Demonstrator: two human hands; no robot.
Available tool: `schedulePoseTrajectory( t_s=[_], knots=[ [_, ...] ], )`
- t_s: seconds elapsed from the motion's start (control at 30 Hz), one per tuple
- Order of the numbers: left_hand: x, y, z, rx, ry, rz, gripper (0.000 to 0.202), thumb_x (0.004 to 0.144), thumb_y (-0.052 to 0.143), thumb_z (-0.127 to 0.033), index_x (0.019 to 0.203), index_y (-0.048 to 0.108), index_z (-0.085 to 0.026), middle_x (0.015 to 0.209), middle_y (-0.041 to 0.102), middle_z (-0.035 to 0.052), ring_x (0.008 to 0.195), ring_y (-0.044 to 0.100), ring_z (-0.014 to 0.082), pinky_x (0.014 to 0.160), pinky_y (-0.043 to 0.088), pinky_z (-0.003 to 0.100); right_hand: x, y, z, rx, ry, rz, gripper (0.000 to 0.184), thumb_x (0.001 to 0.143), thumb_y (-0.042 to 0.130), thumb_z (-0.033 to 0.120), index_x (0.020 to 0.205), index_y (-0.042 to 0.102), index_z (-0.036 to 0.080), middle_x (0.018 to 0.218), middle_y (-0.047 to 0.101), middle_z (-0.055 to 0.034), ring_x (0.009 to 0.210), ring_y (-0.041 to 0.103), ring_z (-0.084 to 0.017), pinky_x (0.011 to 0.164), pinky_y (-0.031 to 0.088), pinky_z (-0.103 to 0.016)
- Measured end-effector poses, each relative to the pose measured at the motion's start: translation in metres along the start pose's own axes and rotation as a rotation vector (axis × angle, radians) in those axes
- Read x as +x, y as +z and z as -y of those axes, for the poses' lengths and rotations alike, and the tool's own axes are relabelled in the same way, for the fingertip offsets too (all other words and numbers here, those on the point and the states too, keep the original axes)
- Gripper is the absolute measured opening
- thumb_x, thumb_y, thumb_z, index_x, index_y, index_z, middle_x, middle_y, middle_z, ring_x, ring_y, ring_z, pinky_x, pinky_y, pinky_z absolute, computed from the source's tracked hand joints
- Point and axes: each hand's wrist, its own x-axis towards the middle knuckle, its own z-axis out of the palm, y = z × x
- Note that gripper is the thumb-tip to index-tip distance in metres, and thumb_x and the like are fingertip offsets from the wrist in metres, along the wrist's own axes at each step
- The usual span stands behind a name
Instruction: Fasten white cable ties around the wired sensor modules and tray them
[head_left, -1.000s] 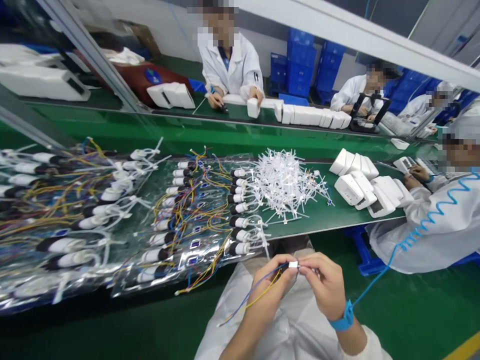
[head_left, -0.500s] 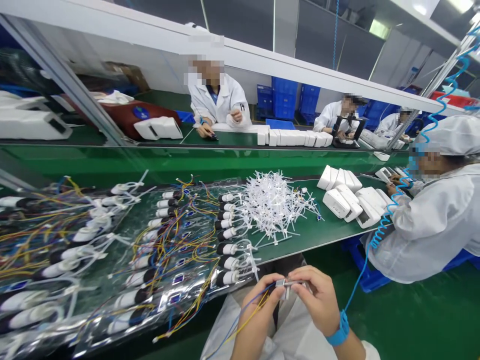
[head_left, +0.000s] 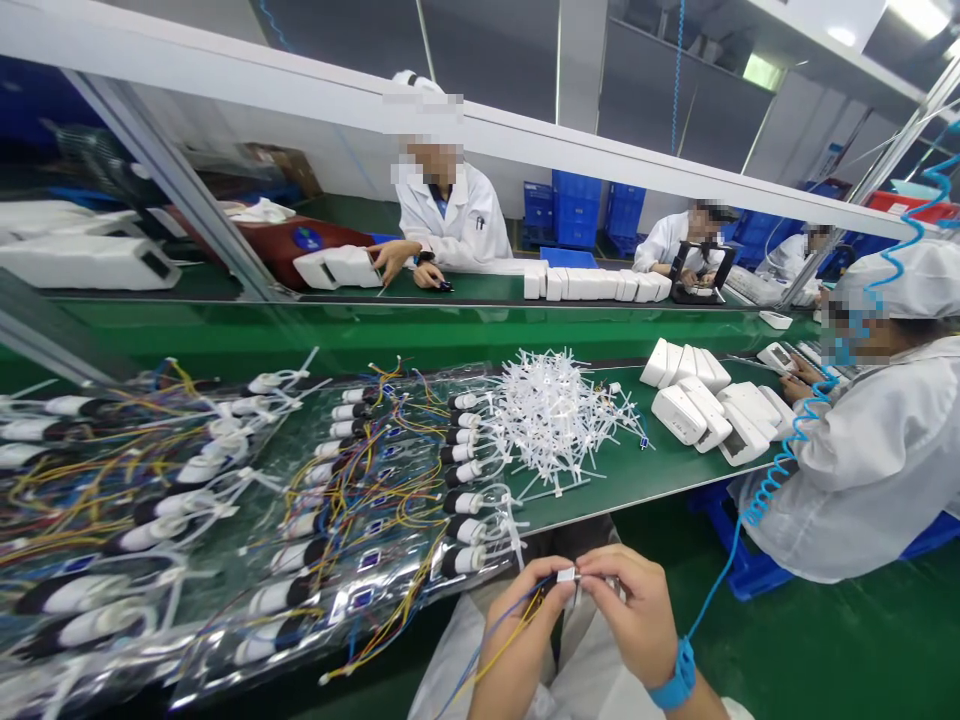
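Observation:
My left hand (head_left: 519, 622) is closed in a pinch on a small white block-shaped part (head_left: 565, 576), low in the middle of the head view. Blue, yellow and dark wires (head_left: 504, 640) trail from that part across the left palm. Close against it on the other side, my right hand (head_left: 631, 612) has thumb and fingers pinched together on a thin pale piece, mostly hidden by the fingers. Both hands are held over my lap, just off the bench's front edge. A blue wrist strap (head_left: 677, 676) with a coiled cord is on my right wrist.
Beyond my hands lies a pile of white plastic tube fittings (head_left: 551, 415). Rows of black-and-white motor-like parts (head_left: 465, 502) with wires lie on clear plastic to the left. White housings (head_left: 686, 412) stand at right, near a co-worker (head_left: 877, 440). A blue coiled cord (head_left: 772, 485) hangs between us.
The view has shifted slightly. My hands keep their pinch, and the white block now turns a broader face up. The co-worker across the bench has reached a hand to a white housing.

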Motion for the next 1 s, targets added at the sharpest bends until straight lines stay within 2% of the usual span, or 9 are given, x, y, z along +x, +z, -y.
schedulePoseTrajectory(
  t_s=[0.13,0.23,0.4,0.57,0.7,0.77,0.83,0.93,1.0],
  knots=[
    [-0.002,0.002,0.000,0.009,0.073,0.000,0.039,0.090,0.078,-0.062,0.094,0.085,-0.024,0.095,0.085,0.0084,0.093,0.081,0.0304,0.090,0.067,0.037,-0.002,-0.002,-0.003,-0.001,-0.017,-0.011,0.012,0.105,0.079,0.029,0.105,0.090,0.033,0.106,0.090,-0.0050,0.098,0.086,-0.026,0.088,0.067,-0.036],
    [-0.001,0.004,-0.007,0.024,0.117,0.032,0.032,0.092,0.077,-0.054,0.095,0.085,-0.023,0.096,0.085,0.0081,0.093,0.081,0.0291,0.090,0.067,0.036,0.002,-0.005,-0.003,0.008,-0.041,-0.009,0.012,0.105,0.080,0.030,0.106,0.091,0.033,0.104,0.090,-0.0046,0.094,0.086,-0.025,0.086,0.068,-0.036],
    [0.000,0.011,-0.024,-0.051,0.112,0.050,0.020,0.089,0.078,-0.039,0.096,0.085,-0.022,0.095,0.086,0.0072,0.092,0.081,0.0268,0.088,0.066,0.034,0.009,-0.014,0.011,0.010,-0.065,-0.024,0.011,0.104,0.081,0.029,0.103,0.091,0.032,0.102,0.090,-0.0061,0.093,0.086,-0.026,0.085,0.068,-0.037],
    [-0.003,0.018,-0.033,-0.191,0.144,0.035,0.015,0.089,0.083,-0.032,0.100,0.085,-0.021,0.104,0.087,0.0076,0.101,0.081,0.0258,0.096,0.064,0.035,0.012,-0.024,0.015,0.006,-0.033,-0.037,0.017,0.104,0.079,0.026,0.116,0.089,0.032,0.116,0.087,-0.0086,0.107,0.083,-0.029,0.094,0.067,-0.044],
    [-0.005,0.018,-0.036,-0.221,0.149,0.008,0.016,0.091,0.086,-0.032,0.103,0.085,-0.022,0.107,0.087,0.0077,0.101,0.081,0.0249,0.095,0.063,0.034,0.008,-0.030,0.008,0.079,-0.037,-0.122,0.028,0.105,0.078,0.028,0.132,0.084,0.034,0.133,0.081,-0.0099,0.128,0.075,-0.032,0.112,0.060,-0.051],
    [-0.004,0.021,-0.036,-0.252,0.135,0.025,0.018,0.092,0.086,-0.034,0.104,0.084,-0.021,0.108,0.087,0.0086,0.102,0.081,0.0253,0.095,0.063,0.034,0.006,-0.032,0.005,0.155,-0.005,-0.172,0.035,0.105,0.079,0.036,0.139,0.081,0.033,0.141,0.076,-0.0112,0.133,0.070,-0.034,0.114,0.059,-0.053],
    [-0.002,0.027,-0.035,-0.290,0.107,0.048,0.019,0.092,0.086,-0.035,0.103,0.083,-0.020,0.108,0.086,0.0093,0.103,0.081,0.0258,0.096,0.063,0.035,0.002,-0.033,0.003,0.246,0.068,-0.164,0.041,0.104,0.080,0.044,0.142,0.079,0.031,0.144,0.074,-0.0128,0.128,0.071,-0.034,0.109,0.062,-0.052],
    [0.001,0.036,-0.032,-0.336,0.061,0.071,0.023,0.092,0.088,-0.039,0.102,0.080,-0.020,0.106,0.084,0.0090,0.102,0.079,0.0254,0.095,0.063,0.035,-0.004,-0.032,0.001,0.368,0.209,-0.125,0.044,0.102,0.082,0.049,0.142,0.078,0.029,0.139,0.076,-0.0137,0.118,0.074,-0.033,0.103,0.064,-0.051],
    [0.003,0.041,-0.029,-0.358,0.040,0.074,0.025,0.091,0.089,-0.041,0.102,0.079,-0.021,0.105,0.083,0.0086,0.101,0.079,0.0249,0.095,0.063,0.035,-0.006,-0.032,-0.002,0.474,0.277,-0.153,0.051,0.100,0.085,0.049,0.147,0.073,0.031,0.134,0.077,-0.0127,0.110,0.076,-0.030,0.097,0.065,-0.048]
  ],
)
